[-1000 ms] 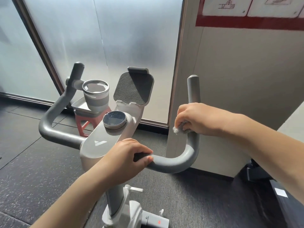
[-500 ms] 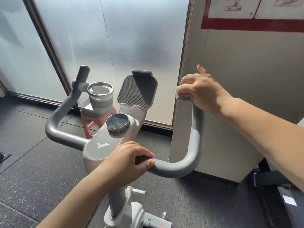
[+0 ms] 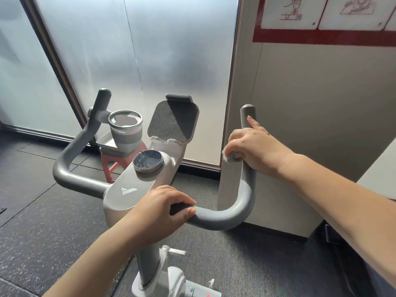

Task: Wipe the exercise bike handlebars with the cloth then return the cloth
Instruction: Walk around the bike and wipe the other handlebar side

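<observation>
The small grey wadded cloth (image 3: 231, 156) sits bunched under the right hand (image 3: 255, 146), pressed against the upright part of the right-hand grey padded handlebar (image 3: 248, 189) of the exercise bike. It looks soft, light and limp, so it should mould round the tube and is best kept balled in the palm with the fingers wrapped over it. The right grip is curled round cloth and bar together, one finger lying straighter up the tube. The bar's covering looks matt and slightly cushioned, likely giving the cloth good friction. The left hand (image 3: 165, 209) is closed round the horizontal stretch of the same handlebar beside the white console with a round dark display (image 3: 147, 161), steadying it. Beyond stand a grey cup holder (image 3: 126, 129) and frosted glass panels (image 3: 128, 50).
</observation>
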`<state>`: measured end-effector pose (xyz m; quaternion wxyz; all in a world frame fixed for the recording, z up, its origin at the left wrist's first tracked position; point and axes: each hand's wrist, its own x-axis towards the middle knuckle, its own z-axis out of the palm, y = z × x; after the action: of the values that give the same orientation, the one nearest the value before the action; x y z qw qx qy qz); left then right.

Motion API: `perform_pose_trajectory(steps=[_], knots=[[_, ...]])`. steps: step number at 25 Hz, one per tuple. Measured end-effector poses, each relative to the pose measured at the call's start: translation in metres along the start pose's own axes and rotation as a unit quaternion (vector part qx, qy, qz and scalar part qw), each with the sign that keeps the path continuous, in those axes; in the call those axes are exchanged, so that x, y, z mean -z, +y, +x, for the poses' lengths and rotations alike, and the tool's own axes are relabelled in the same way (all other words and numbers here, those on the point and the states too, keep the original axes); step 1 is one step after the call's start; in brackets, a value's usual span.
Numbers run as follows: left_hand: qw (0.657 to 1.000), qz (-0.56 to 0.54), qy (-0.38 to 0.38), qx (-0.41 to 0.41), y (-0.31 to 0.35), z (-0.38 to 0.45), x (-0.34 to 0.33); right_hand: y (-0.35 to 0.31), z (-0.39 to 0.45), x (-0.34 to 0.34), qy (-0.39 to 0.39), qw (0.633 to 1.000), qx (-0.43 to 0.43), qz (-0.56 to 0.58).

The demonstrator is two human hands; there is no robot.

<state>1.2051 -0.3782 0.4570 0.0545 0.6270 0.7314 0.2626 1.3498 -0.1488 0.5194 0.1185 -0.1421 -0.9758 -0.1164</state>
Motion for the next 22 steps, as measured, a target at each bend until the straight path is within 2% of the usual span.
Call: perform_pose_trajectory(steps=[5, 8, 17, 22], knots=[[1.0, 0.004, 0.002, -0.003, 0.002, 0.001, 0.002, 0.026, 0.031, 0.019, 0.093, 0.995, -0.007, -0.027], [1.0, 0.001, 0.003, -0.002, 0.002, 0.001, 0.001, 0.035, 0.044, 0.024, 0.106, 0.994, -0.016, -0.022], [1.0, 0.006, 0.002, 0.007, 0.004, -0.001, 0.002, 0.007, 0.005, 0.006, 0.059, 0.997, -0.042, -0.001], [1.0, 0.004, -0.002, 0.008, 0.005, 0.0, 0.001, -0.01, -0.019, 0.003, 0.026, 0.991, -0.067, 0.112]])
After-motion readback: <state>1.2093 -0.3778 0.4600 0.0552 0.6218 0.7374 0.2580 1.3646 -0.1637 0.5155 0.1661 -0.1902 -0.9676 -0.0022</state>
